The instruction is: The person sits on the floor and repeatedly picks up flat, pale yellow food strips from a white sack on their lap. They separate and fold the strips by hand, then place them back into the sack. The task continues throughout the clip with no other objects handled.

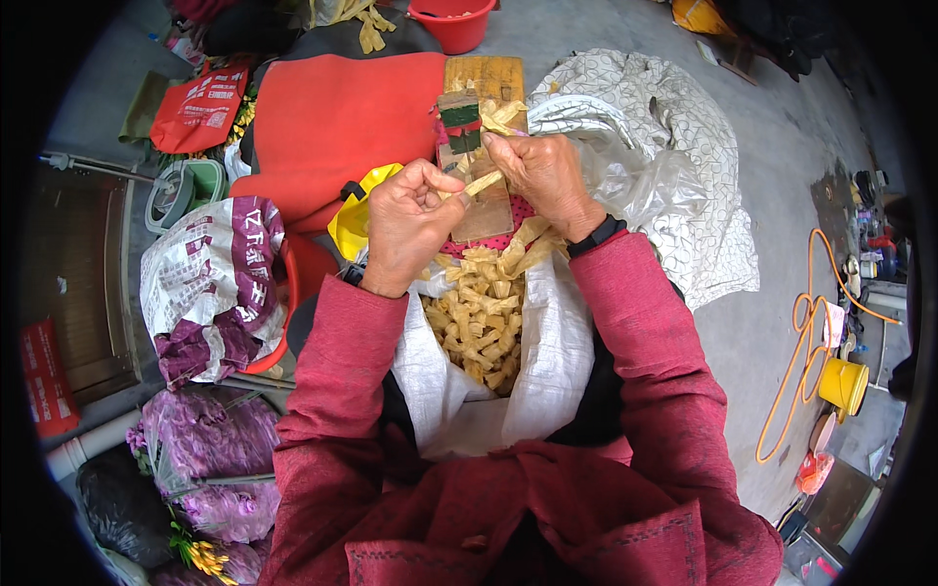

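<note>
Between my hands stretches a pale yellow dried strip (484,182), seemingly a piece of dried tofu skin or similar. My left hand (418,212) pinches its lower left end between thumb and fingers. My right hand (546,176) is closed around the strip's other part, with folded yellow ends (502,116) sticking out above the thumb. Under and behind the hands lies a wooden board (487,214) with a green-painted block (459,110) on it. Below, an open white woven sack (553,329) holds many short knotted yellow pieces (480,315).
A red cloth (352,124) lies at the upper left, beside a yellow bag (359,212). A red bucket (454,26) stands beyond the board. Patterned white fabric (703,176) and clear plastic (652,187) lie to the right. A printed sack (212,286) rests at the left.
</note>
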Demonstrator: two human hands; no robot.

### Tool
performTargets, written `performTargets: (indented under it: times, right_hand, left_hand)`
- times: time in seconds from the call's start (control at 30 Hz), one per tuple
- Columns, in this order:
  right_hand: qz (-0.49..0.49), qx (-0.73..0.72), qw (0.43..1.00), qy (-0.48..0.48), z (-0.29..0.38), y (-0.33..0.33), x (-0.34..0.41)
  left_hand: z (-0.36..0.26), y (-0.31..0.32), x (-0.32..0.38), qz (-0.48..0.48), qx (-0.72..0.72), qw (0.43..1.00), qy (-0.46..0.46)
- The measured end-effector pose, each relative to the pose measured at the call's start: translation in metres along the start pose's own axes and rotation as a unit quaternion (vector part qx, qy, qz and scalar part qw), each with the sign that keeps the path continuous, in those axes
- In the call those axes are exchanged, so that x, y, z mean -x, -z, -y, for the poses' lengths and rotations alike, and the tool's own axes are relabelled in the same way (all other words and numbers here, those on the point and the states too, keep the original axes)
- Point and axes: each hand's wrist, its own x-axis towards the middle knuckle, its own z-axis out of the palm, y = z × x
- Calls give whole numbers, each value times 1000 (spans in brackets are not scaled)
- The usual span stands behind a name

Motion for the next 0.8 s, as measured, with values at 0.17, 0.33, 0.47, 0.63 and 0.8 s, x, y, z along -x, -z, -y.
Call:
performTargets:
  times: [0.17, 0.33, 0.47, 0.63, 0.8]
  right_hand:
    - [101, -144, 972, -154, -14, 1, 0]
    - [159, -196, 945, -208, -26, -6, 3]
    - [170, 50, 977, -117, -21, -13, 10]
    - [211, 190, 943, -175, -14, -11, 11]
    - [306, -204, 904, -219, -16, 3, 9]
  left_hand:
    - [8, 2, -10, -8, -38, 999, 31]
    - [24, 5, -24, -47, -182, 982, 11]
    - [31, 6, -24, -20, -435, 900, -31]
    - [17, 11, -13, 85, -534, 841, 8]
    - [-4, 11, 1, 171, -367, 914, 8]
